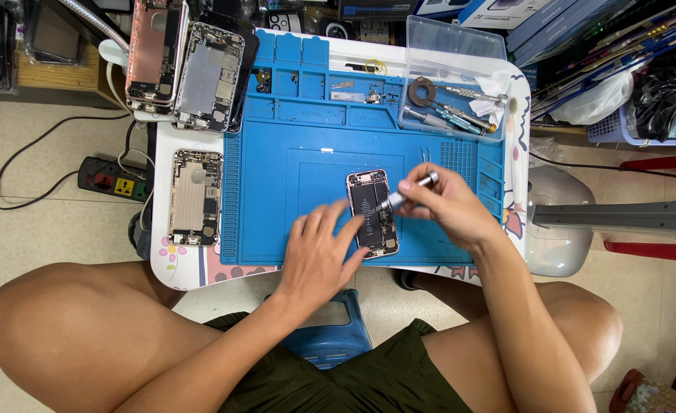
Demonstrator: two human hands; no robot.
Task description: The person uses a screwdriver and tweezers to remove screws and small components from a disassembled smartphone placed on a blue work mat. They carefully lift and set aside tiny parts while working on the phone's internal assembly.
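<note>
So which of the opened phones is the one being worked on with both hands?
The opened phone at the middle of the blue mat: the left hand steadies it, the right hand holds a screwdriver to it. The others lie untouched at the left.

Your left hand is hiding the opened phone's lower left edge, your right hand is covering most of the screwdriver, whose tip is showing too small to tell

The mat is bright blue. The counter under it is white with small flower and dot prints. The opened phone shows black and silvery parts in a pinkish frame. The screwdriver is silver. The shorts are dark green, the stool blue.
</note>
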